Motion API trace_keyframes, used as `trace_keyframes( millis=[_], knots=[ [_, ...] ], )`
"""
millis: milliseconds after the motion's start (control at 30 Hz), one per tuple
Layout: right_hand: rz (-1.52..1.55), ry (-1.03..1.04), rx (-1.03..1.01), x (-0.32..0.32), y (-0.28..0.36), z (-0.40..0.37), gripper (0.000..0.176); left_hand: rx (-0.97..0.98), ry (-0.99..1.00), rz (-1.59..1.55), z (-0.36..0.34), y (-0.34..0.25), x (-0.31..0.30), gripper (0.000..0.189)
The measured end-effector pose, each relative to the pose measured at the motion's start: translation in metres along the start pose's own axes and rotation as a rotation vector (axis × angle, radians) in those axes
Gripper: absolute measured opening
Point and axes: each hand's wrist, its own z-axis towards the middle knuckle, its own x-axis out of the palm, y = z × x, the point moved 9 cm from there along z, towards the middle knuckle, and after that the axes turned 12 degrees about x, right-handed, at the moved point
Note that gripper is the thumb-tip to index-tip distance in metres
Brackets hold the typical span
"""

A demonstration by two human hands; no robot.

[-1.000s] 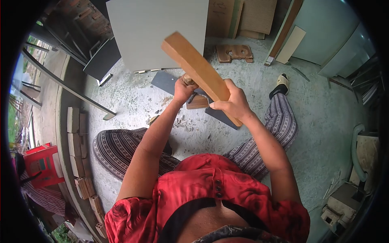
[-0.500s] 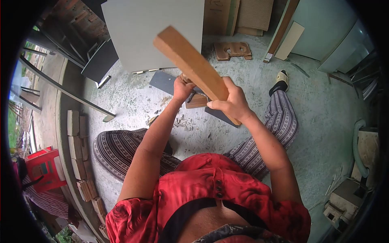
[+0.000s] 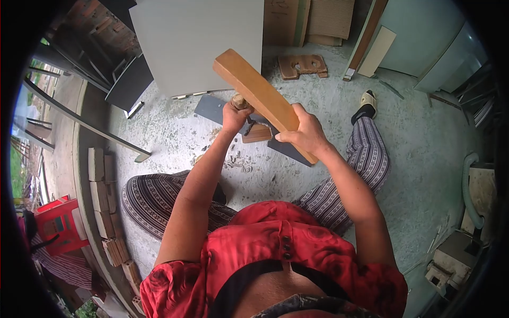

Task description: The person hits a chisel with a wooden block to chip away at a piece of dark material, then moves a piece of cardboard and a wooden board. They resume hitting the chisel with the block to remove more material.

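My right hand (image 3: pixel 305 132) is wrapped round the near end of a long, thick wooden bar (image 3: pixel 260 93), which slants up to the left. Closed in a fist, my left hand (image 3: pixel 236 116) grips a chisel (image 3: pixel 239 100) by its round wooden handle. The bar passes right beside the handle's top and overlaps it in this view; the chisel's blade is hidden. Below both hands a small brown wood block (image 3: pixel 257 133) lies over a dark grey board (image 3: pixel 211 107) on the floor.
Wood chips (image 3: pixel 238 161) litter the concrete floor (image 3: pixel 159 127). A large pale panel (image 3: pixel 199 45) stands ahead, with a broken brown piece (image 3: pixel 302 67) to its right. Bricks (image 3: pixel 101 193) line the left edge, and a machine with a hose (image 3: pixel 469 185) is at right.
The wooden bar's far end has come down and slightly right, showing more of the chisel handle's top. My left hand has stayed nearly in place.
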Motion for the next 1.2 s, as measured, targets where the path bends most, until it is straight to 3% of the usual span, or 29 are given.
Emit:
trace_keyframes(
  millis=[200, 300, 367, 467, 533, 600, 700, 767, 867, 933, 1000, 1067, 1133, 1167, 1200],
  knots=[
    [0.214, -0.045, -0.121, -0.011, 0.011, -0.007, 0.061, -0.125, -0.001, 0.123, -0.006, 0.012, -0.008, 0.018],
    [0.321, -0.091, -0.271, -0.021, 0.037, -0.022, 0.062, -0.033, -0.049, 0.113, -0.006, 0.013, -0.008, 0.018],
    [0.377, -0.135, -0.367, -0.025, 0.044, -0.029, 0.062, 0.022, 0.028, 0.163, -0.003, 0.005, 0.000, 0.018],
    [0.229, -0.151, -0.307, -0.009, 0.025, -0.018, 0.059, -0.038, 0.014, 0.187, -0.003, -0.007, 0.003, 0.017],
    [-0.265, -0.063, -0.032, 0.015, -0.002, 0.002, 0.060, -0.077, 0.090, 0.293, -0.003, -0.010, 0.007, 0.018],
    [-0.177, -0.017, -0.024, 0.013, -0.004, 0.000, 0.062, 0.011, 0.070, 0.241, 0.000, -0.018, 0.008, 0.019],
    [0.050, -0.017, -0.158, 0.002, 0.024, -0.014, 0.061, 0.015, 0.018, 0.146, -0.003, -0.019, 0.006, 0.019],
    [0.353, -0.093, -0.391, -0.022, 0.052, -0.031, 0.061, -0.026, 0.037, 0.176, -0.003, 0.012, 0.001, 0.019],
    [0.465, -0.112, -0.447, -0.025, 0.054, -0.035, 0.062, -0.063, 0.054, 0.199, -0.003, 0.018, 0.001, 0.019],
    [0.394, -0.125, -0.414, -0.018, 0.040, -0.026, 0.061, -0.071, 0.056, 0.183, -0.005, 0.009, 0.001, 0.020],
    [-0.337, -0.016, -0.006, 0.011, 0.000, 0.001, 0.063, -0.049, 0.115, 0.226, -0.003, 0.000, 0.007, 0.023],
    [-0.291, -0.092, -0.053, 0.007, -0.003, 0.002, 0.062, -0.077, 0.103, 0.127, -0.001, 0.007, 0.011, 0.025],
    [0.002, -0.014, -0.102, -0.003, 0.011, -0.005, 0.061, -0.013, 0.040, 0.147, -0.003, 0.004, 0.008, 0.026],
    [0.000, -0.003, -0.096, -0.004, 0.017, -0.012, 0.061, -0.027, 0.016, 0.018, -0.006, 0.001, 0.011, 0.022],
    [0.167, -0.066, -0.239, -0.019, 0.038, -0.023, 0.060, -0.030, 0.012, 0.016, -0.007, 0.005, 0.010, 0.022]
  ],
)
